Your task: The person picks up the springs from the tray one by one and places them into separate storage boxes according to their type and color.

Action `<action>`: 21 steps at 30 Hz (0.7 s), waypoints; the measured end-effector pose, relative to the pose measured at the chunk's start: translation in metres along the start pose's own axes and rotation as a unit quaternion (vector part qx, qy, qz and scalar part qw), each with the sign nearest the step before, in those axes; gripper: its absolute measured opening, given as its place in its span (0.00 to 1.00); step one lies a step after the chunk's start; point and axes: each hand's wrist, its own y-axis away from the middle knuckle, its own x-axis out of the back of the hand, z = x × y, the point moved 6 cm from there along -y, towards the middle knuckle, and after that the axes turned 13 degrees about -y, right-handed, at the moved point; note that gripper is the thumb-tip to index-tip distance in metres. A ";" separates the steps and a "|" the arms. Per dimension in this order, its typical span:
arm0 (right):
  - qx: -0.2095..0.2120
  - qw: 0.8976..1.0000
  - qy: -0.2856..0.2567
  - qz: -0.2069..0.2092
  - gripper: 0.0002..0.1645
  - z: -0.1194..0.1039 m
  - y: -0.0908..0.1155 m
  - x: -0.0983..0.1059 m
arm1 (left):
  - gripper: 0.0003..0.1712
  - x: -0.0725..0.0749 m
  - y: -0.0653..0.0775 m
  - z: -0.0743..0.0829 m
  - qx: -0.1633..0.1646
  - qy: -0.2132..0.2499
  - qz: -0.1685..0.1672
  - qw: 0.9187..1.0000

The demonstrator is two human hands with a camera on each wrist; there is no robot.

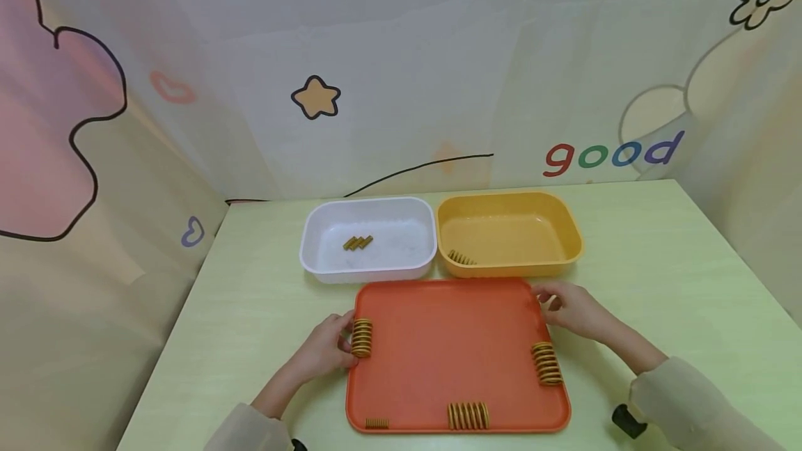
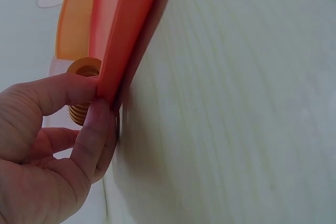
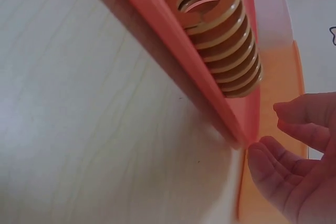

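A flat orange-red tray [image 1: 445, 353] lies on the table, with brown-gold coil springs along its edges. One spring [image 1: 361, 338] stands at the left rim, another spring [image 1: 547, 364] at the right, a third spring [image 1: 468, 416] at the front. A small thin spring [image 1: 376, 423] lies at the front left. My left hand [image 1: 328, 346] holds the tray's left rim beside the left spring, thumb and fingertips at the edge in the left wrist view. At the far right corner, my right hand [image 1: 567, 308] has its fingertips right by the rim, thumb and fingers apart.
Behind the tray stand a white bin [image 1: 326, 270] with small brown-gold pieces [image 1: 358, 243], and a yellow bin [image 1: 520, 266] with a coil spring [image 1: 461, 257] in its front left corner. A printed curtain [image 1: 401, 89] hangs behind the pale green table [image 1: 664, 263].
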 end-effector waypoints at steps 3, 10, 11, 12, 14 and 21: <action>0.022 1.000 0.021 -0.006 0.21 -0.007 -0.002 -0.001 | 0.47 0.000 0.000 -0.001 0.000 0.000 0.000 1.000; 0.068 0.996 0.051 -0.027 0.21 -0.026 -0.006 -0.008 | 0.47 -0.001 -0.001 -0.002 0.002 0.008 -0.003 1.000; 0.069 0.996 0.052 -0.030 0.21 -0.027 -0.007 -0.009 | 0.47 -0.001 -0.001 -0.002 0.002 0.009 -0.003 1.000; 0.070 0.996 0.053 -0.032 0.21 -0.028 -0.007 -0.010 | 0.47 -0.001 -0.001 -0.002 0.002 0.010 -0.003 1.000; 0.067 0.996 0.056 -0.034 0.21 -0.030 -0.009 -0.012 | 0.47 -0.001 -0.001 -0.002 0.002 0.011 -0.003 1.000; 0.052 0.995 0.069 -0.047 0.21 -0.034 -0.013 -0.019 | 0.47 -0.001 -0.002 -0.003 0.007 0.010 -0.005 1.000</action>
